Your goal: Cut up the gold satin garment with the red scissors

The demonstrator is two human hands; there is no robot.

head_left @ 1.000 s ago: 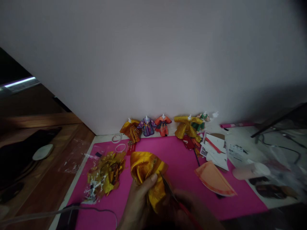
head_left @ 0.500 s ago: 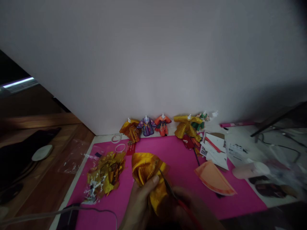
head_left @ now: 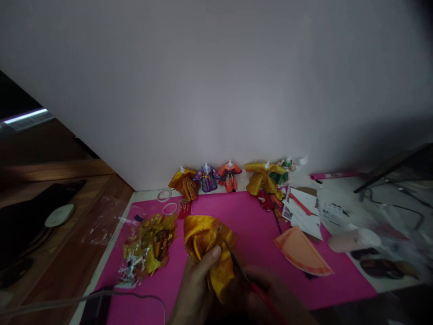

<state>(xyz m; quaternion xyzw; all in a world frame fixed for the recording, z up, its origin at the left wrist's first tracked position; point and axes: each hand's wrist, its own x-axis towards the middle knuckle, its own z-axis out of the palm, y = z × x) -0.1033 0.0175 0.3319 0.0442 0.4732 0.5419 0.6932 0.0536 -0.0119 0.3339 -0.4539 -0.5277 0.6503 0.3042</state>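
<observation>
Low in the middle of the head view, my left hand [head_left: 198,284] grips a piece of shiny gold fabric [head_left: 203,230], its thumb pressed on top. The cloth bulges into a fold above the thumb and hangs down to the right. In my right hand [head_left: 270,289], dim and slightly blurred, is a pair of scissors with red handles [head_left: 262,295]. Their dark blade lies against the right part of the fabric, its tip just right of my left thumb. The lower blade and most right-hand fingers are hidden or dark.
Gold fabric scraps [head_left: 152,243] are heaped left on the pink mat [head_left: 223,205]. Small doll robes [head_left: 207,177] lean along the white wall. An orange fan-shaped piece [head_left: 302,253] lies right, beside papers [head_left: 304,212] and a pale cylinder [head_left: 353,239]. A cable [head_left: 128,294] crosses the front left.
The gold fabric and my left hand have shifted slightly left and up. The scissors stay at the cloth, with the blade nearly unchanged in place.
</observation>
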